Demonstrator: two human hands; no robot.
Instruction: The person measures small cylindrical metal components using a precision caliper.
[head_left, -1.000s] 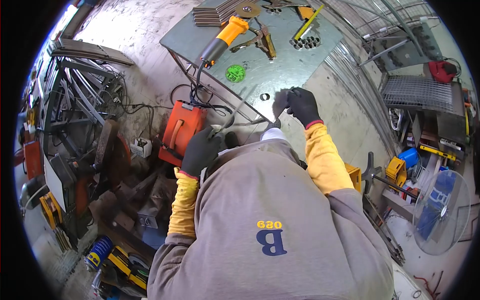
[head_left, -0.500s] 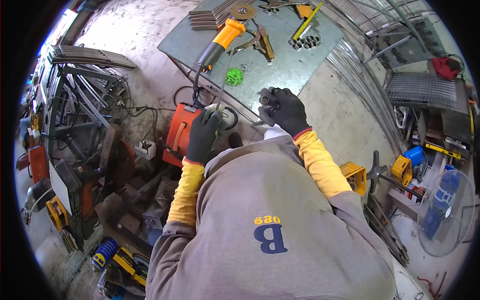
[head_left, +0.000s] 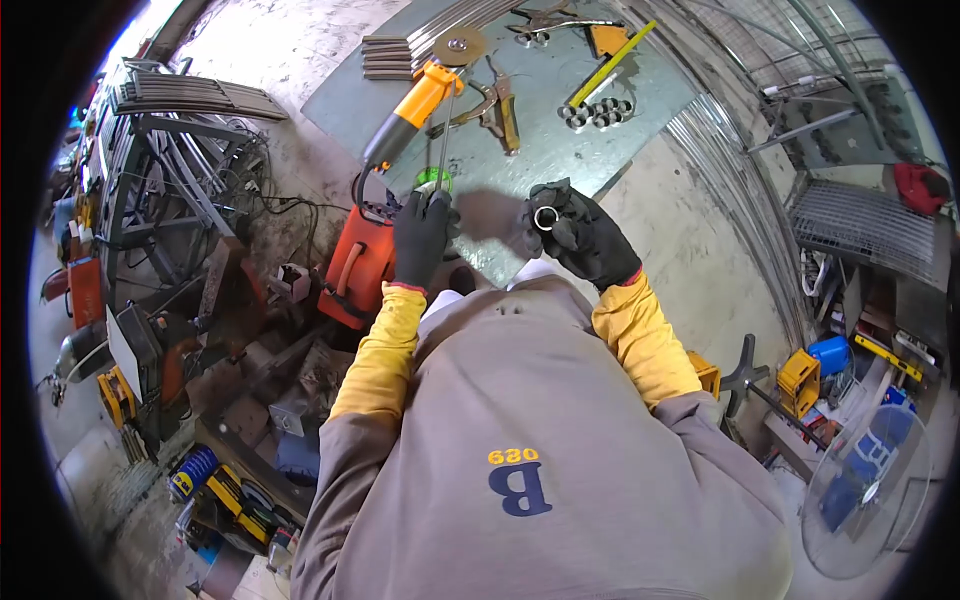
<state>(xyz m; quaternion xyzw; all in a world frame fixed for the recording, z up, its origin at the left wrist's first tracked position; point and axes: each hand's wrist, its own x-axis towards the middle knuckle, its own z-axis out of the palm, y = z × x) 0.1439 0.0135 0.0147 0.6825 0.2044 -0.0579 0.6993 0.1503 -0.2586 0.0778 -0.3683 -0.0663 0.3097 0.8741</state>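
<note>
My left hand (head_left: 421,236), in a black glove, is closed around the lower end of a thin metal rod (head_left: 446,140) that points up over the metal table (head_left: 350,90). My right hand (head_left: 588,240), gloved too, grips a small metal ring (head_left: 546,217), its round opening turned toward me. Both hands are at the table's near edge, apart from each other. Beyond my left hand lies an orange angle grinder (head_left: 412,110) with a disc on it. A green round disc (head_left: 432,180) is partly hidden behind the rod and left hand.
Several similar rings (head_left: 598,114) lie on the table beside a yellow-green strip (head_left: 625,60). Locking pliers (head_left: 505,115) and a stack of metal tubes (head_left: 390,58) are there too. An orange machine (head_left: 355,265) stands at the left; a fan (head_left: 868,490) is at the right.
My left hand has moved up and slightly right with the rod, now over the table's edge. My right hand has shifted slightly down, and the ring's opening shows more fully.
</note>
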